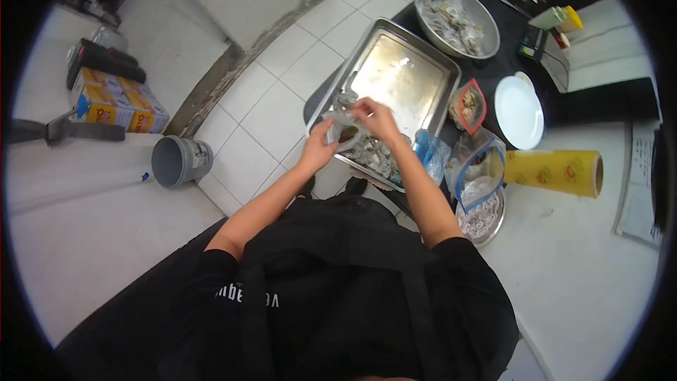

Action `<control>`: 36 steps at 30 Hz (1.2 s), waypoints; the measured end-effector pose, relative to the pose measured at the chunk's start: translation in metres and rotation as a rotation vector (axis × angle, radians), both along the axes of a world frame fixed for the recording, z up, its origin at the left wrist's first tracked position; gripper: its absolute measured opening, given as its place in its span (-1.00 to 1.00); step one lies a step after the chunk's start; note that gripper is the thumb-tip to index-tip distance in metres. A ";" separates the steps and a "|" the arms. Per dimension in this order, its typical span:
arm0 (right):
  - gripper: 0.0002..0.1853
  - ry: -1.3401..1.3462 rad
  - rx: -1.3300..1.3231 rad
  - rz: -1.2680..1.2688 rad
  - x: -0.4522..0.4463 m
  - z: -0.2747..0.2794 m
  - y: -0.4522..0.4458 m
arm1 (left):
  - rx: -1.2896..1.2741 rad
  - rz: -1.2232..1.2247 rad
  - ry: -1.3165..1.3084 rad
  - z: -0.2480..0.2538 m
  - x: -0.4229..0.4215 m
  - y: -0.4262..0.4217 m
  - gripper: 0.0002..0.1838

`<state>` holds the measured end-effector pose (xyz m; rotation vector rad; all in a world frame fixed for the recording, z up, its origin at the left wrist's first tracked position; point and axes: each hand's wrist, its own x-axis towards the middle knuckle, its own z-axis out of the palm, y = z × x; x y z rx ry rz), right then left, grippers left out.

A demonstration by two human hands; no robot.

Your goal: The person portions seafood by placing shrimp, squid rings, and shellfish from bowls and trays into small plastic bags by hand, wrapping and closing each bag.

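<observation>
The left hand (319, 145) grips a clear bag (347, 144) over the near left part of a metal tray (405, 71). The right hand (379, 121) curls by the bag; whether it holds anything, you cannot tell. Gray bits (376, 158) lie in the tray's near end.

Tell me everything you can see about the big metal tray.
The tray is rectangular, shallow and silvery, apparently metal, with rounded corners and a raised rim. Its shiny floor catches glare and yellowish reflections. It looks level, slanted in view, apparently resting on the dark tabletop. A greyish pile fills part of the near end; the rest looks mostly bare. The left hand and right hand are over that end; whether they touch it is unclear.
</observation>
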<state>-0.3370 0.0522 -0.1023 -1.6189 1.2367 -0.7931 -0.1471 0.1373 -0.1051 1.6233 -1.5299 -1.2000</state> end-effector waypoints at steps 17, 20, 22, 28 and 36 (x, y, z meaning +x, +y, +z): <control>-0.55 0.537 0.084 -0.227 -0.053 0.012 0.064 | -0.235 -0.128 -0.067 0.013 -0.033 -0.020 -0.36; -0.43 0.402 0.151 -0.214 -0.044 -0.004 0.067 | -0.250 -0.137 -0.058 0.002 -0.028 -0.019 -0.33; -0.40 0.386 0.009 -0.302 -0.031 -0.014 0.067 | -0.214 -0.140 -0.022 0.008 -0.026 -0.015 -0.33; -0.65 -0.021 0.392 -0.140 -0.011 -0.046 0.040 | -0.187 -0.095 -0.010 0.022 -0.013 -0.007 -0.31; -0.86 -0.793 0.572 -0.278 -0.030 0.033 0.057 | -0.166 0.018 0.009 0.038 -0.013 -0.001 -0.39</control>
